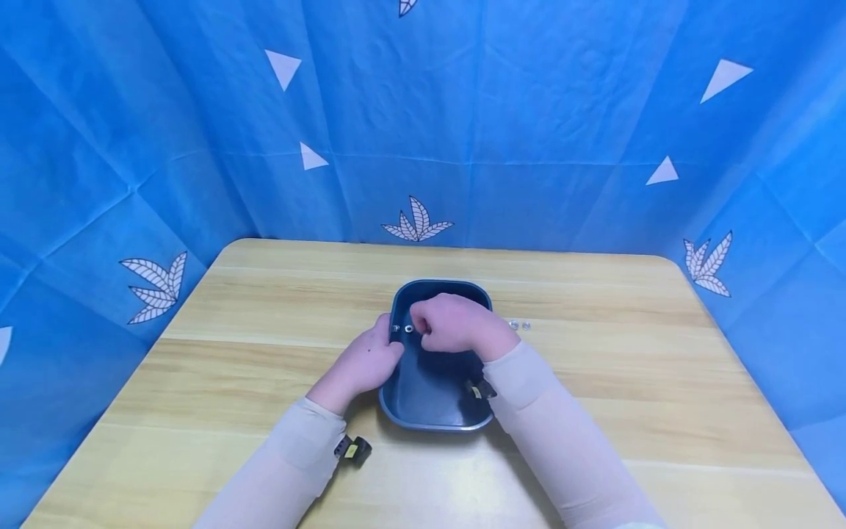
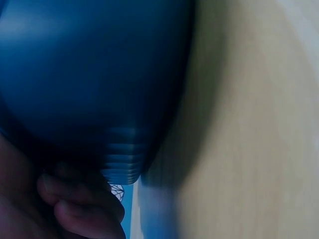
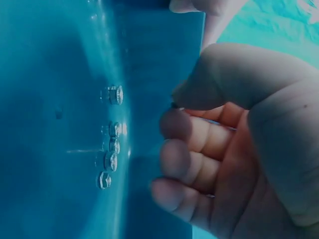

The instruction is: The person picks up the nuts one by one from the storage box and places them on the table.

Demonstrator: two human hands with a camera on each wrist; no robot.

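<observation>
A dark blue plastic bin stands on the table. My left hand grips its left wall, thumb over the rim and fingers curled outside; in the left wrist view the curled fingers press under the rim. Over the bin is my right hand, its thumb and index fingertip pinching a small metal nut, of which only a sliver shows. Several shiny metal nuts lie on the bin's floor along the wall, and one nut also shows in the head view, left of the right hand.
Two small metal nuts lie on the wooden table just right of the bin. A blue patterned curtain hangs round the back and sides of the table. Dark wrist cameras are strapped to the sleeves.
</observation>
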